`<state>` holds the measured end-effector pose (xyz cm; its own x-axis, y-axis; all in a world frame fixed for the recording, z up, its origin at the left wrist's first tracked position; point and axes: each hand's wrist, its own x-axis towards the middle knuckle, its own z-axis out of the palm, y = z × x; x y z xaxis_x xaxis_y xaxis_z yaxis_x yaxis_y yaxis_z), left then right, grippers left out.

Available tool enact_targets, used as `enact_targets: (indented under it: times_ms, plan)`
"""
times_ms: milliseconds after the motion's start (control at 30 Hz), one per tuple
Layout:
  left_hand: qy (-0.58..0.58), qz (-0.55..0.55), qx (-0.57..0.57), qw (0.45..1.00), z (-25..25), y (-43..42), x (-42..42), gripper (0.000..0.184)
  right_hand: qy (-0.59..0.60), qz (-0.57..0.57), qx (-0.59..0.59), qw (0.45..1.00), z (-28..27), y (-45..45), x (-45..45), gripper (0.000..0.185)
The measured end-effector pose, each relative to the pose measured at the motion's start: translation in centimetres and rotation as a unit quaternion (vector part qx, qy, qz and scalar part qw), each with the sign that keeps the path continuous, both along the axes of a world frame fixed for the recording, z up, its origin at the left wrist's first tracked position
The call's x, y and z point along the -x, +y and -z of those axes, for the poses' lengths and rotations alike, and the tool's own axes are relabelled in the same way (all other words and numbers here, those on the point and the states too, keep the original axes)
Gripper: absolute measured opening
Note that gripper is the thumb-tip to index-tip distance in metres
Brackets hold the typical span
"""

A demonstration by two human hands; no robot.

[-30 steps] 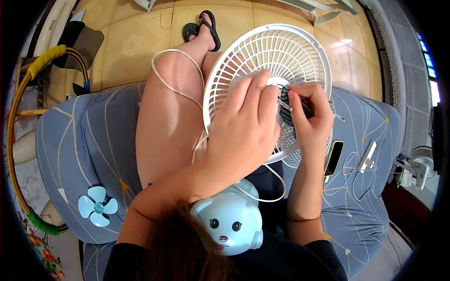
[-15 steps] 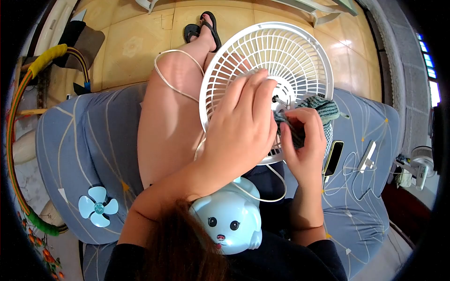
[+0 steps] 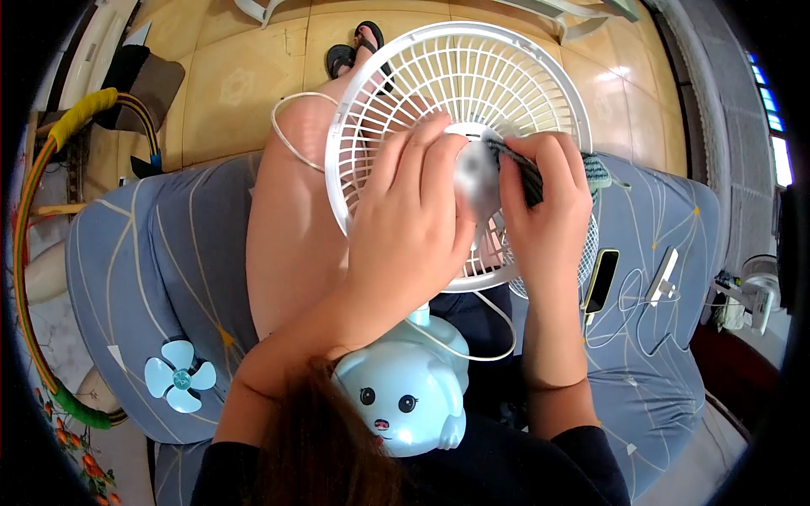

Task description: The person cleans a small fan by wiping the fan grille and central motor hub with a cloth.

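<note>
Our right hand (image 3: 547, 187) pinches dark-green striped cloth (image 3: 597, 171), which could snag the round white plastic grille (image 3: 460, 29) if yanked; left hand (image 3: 411, 198) grip unclear.

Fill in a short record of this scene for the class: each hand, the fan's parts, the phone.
Left hand: over the white grille
Right hand: pinching striped cloth near the grille's centre
Animal-faced body: light blue, in the lap
Fan blade: four-lobed, on the sofa, left
Phone: on the sofa, right
</note>
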<state>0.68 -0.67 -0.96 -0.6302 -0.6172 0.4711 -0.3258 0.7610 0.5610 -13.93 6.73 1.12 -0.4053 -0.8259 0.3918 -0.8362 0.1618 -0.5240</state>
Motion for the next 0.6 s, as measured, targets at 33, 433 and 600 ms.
enact_targets:
  times_ms: [33,433,600]
  plan:
    - [0.000,-0.002,0.001,1.000,0.1,0.0,0.0,0.046,0.006,0.000,0.004,1.000,0.1,-0.3,0.0,0.018]
    - [-0.001,0.019,-0.008,1.000,-0.2,0.0,-0.1,0.047,-0.026,-0.007,-0.101,0.995,-1.1,3.5,-1.4,0.019]
    - [-0.003,0.019,-0.009,1.000,-0.2,0.2,0.2,0.048,-0.023,-0.007,-0.091,0.996,-0.8,3.9,-1.2,0.020]
